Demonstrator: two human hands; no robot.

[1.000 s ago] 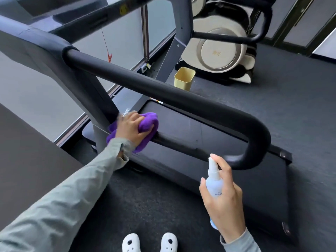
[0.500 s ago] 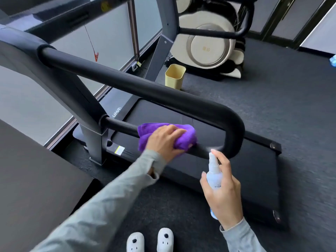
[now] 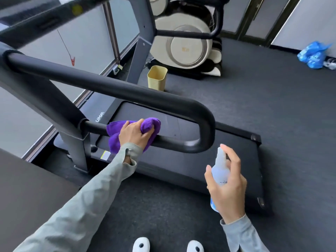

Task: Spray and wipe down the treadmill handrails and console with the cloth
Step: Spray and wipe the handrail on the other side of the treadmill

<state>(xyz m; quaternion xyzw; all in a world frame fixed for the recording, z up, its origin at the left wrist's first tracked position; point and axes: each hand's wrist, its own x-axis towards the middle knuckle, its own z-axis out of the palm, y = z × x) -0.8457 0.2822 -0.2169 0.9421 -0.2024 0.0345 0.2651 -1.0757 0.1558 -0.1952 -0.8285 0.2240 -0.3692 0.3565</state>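
Handrail (image 3: 127, 91) serves as the landmark: a thick black bar that curves at its right end into a U-bend and returns as a thinner lower bar (image 3: 171, 142) toward the grey upright post (image 3: 72, 142). Beyond it lies the treadmill belt (image 3: 227, 160), and farther beyond stand one yellow bin (image 3: 157, 77) on the floor and one cream-coloured exercise machine (image 3: 183, 46). Far to the right of the handrail, by the wall, sits one blue plastic bag (image 3: 313, 54). Below and left of it a dark flat surface (image 3: 27, 188) fills the corner. The upper bar crosses in front of the belt and hides part of it.

One purple cloth (image 3: 131, 135) is draped over the lower bar, and the left hand (image 3: 135, 133) grips it, fingers curled round a bunched fold and pressing it against the bar. The right hand (image 3: 228, 184) holds one spray bottle (image 3: 221, 171) upright just below the U-bend, apart from the rail, fingers wrapped round the body and forefinger raised by the nozzle.

Half a second ago the cloth sat close to the bend; it now lies farther left along the lower bar, nearer the post. The bottle hand has dropped slightly away from the rail.

Two white shoes (image 3: 141, 245) show at the bottom edge, below the handrail
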